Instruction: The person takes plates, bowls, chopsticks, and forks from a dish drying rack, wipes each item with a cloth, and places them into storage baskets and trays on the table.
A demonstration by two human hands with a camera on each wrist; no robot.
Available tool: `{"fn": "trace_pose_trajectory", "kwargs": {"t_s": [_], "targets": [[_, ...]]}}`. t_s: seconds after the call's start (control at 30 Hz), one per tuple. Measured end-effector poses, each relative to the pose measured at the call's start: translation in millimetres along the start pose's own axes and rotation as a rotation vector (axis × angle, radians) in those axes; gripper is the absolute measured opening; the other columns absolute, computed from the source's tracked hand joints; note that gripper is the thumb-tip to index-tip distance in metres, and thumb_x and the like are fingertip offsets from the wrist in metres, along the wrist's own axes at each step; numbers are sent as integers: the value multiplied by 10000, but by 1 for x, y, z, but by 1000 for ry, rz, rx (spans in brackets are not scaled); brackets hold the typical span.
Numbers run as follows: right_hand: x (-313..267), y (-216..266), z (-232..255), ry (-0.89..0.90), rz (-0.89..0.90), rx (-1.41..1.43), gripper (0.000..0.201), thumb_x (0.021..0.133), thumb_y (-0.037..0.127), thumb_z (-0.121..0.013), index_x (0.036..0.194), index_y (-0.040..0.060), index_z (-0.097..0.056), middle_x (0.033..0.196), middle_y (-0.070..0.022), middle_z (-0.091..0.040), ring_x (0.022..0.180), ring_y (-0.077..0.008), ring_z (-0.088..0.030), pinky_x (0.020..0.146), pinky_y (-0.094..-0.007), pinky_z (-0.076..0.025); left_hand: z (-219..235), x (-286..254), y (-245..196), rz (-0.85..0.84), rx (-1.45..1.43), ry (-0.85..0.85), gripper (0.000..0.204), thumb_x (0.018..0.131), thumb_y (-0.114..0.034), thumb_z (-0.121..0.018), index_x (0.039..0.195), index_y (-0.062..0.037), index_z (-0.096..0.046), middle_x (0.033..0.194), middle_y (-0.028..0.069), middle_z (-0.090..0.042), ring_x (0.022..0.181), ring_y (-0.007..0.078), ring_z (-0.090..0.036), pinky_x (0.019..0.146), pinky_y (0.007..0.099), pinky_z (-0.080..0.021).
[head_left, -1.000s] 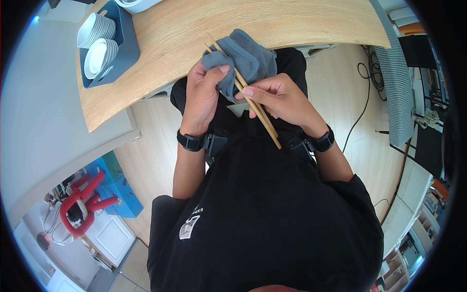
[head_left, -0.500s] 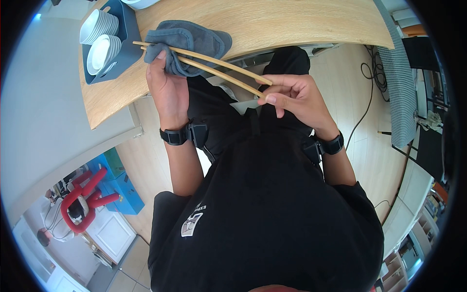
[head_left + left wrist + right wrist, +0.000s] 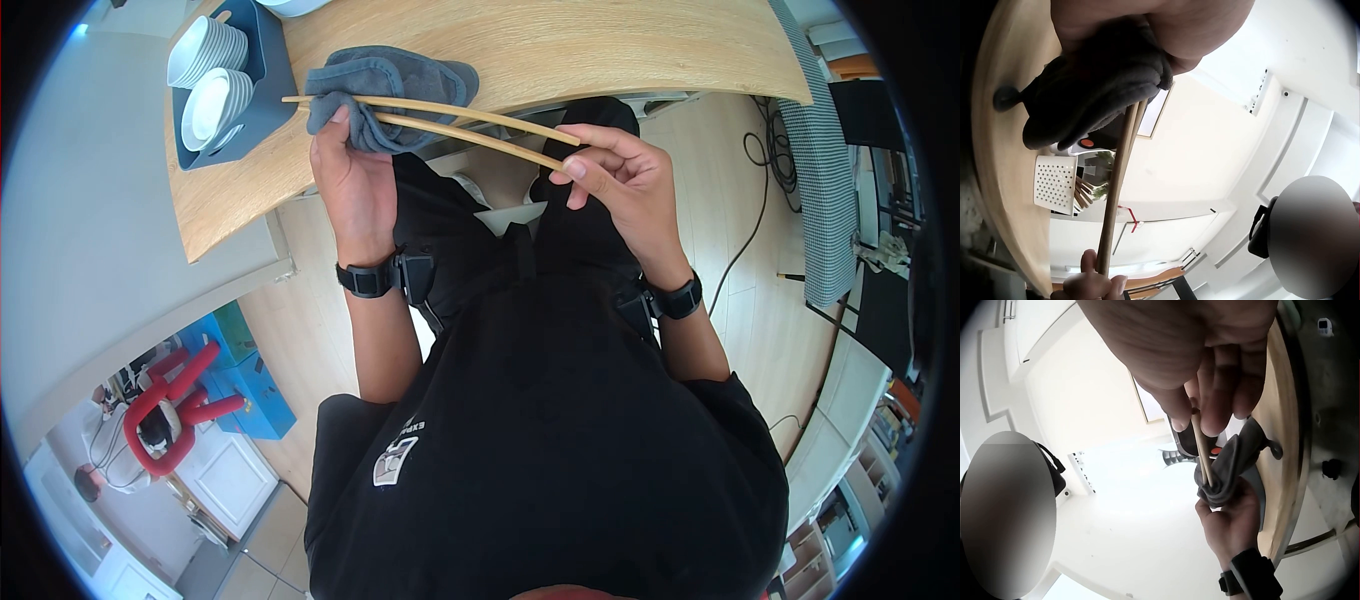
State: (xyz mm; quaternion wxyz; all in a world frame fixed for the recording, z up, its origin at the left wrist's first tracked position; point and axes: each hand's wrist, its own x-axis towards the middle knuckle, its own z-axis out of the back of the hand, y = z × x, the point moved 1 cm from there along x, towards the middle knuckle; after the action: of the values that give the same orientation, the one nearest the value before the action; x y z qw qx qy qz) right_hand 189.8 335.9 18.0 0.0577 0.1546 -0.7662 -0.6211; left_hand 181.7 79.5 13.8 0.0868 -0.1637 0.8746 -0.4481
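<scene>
Two wooden chopsticks (image 3: 470,137) stretch between the hands, slightly spread apart in the head view. The left hand (image 3: 355,195) holds a dark grey cloth (image 3: 420,85) wrapped about their far ends, whose tips poke out past it on the left. At the other ends, the right hand (image 3: 630,185) pinches the chopsticks between thumb and fingers. In the right wrist view the cloth (image 3: 1229,465) is bunched in the left hand, and part of it hangs toward the table. Some left-hand fingers are hidden under the cloth.
A blue-grey bin (image 3: 270,105) with stacked white bowls (image 3: 207,55) stands on the wooden table (image 3: 600,50) at left. A white perforated basket (image 3: 1055,181) with wooden sticks shows in the left wrist view. The table's front edge runs just beyond the person's lap.
The left hand has moved left with the cloth, toward the chopsticks' far ends. The right hand has shifted slightly right and up, now gripping the near ends; the chopsticks lie flatter across.
</scene>
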Motion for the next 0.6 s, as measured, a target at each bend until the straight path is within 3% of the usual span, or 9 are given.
{"fn": "trace_pose_trajectory", "kwargs": {"t_s": [0.4,0.6], "targets": [[2,-1,2,-100,83,14,233,885,54,-702,1103,-27,-682,904,-118,-716,718,-115,-669,611,-220,-531,3,-3,7,39,-82,25,380,956,-188,-538,1289,-6,-512,1252,85,-602,1168,198,-571,1021,384,-439],[3,-3,-6,-116,118,-114,212,845,26,-737,1056,16,-718,885,-75,-705,724,-100,-654,620,-208,-522,-21,-19,19,116,-87,110,364,938,-140,-591,1265,7,-528,1209,87,-622,1119,188,-597,1005,366,-453]]}}
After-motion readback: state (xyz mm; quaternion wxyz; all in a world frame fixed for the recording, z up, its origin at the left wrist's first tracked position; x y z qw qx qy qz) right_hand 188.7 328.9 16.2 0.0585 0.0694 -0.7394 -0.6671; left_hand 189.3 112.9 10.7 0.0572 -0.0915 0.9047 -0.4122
